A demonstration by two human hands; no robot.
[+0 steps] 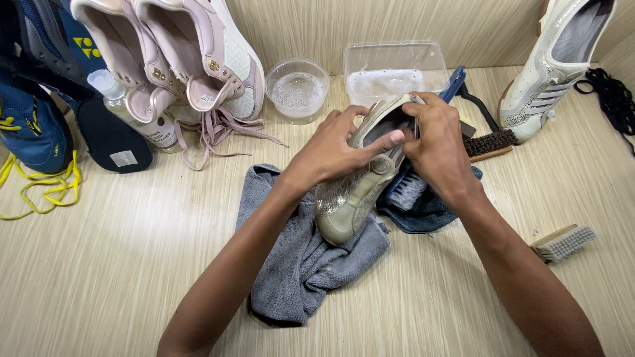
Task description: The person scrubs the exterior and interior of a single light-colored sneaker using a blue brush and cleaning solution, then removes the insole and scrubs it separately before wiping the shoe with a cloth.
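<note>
A beige shoe (pixel 350 198) lies tilted on a grey cloth (pixel 301 264) in the middle of the wooden surface. My left hand (pixel 331 149) grips its upper side near the opening, thumb across the top. My right hand (pixel 440 149) holds the shoe's heel end from the right. Below my right hand a blue brush with white bristles (pixel 407 188) rests on a dark blue cloth (pixel 423 211). Whether my right hand also holds something small is hidden.
A pair of pink-white sneakers (pixel 192 59), a clear bottle (pixel 126 109), blue shoes (pixel 33 125) and yellow laces (pixel 40 188) sit at the left. A round bowl (pixel 297 89) and rectangular tub (pixel 393 69) hold foamy water. A dark-bristled brush (pixel 489 142), matching beige shoe (pixel 555 66), black laces (pixel 612 96) and wooden brush (pixel 562 241) lie right.
</note>
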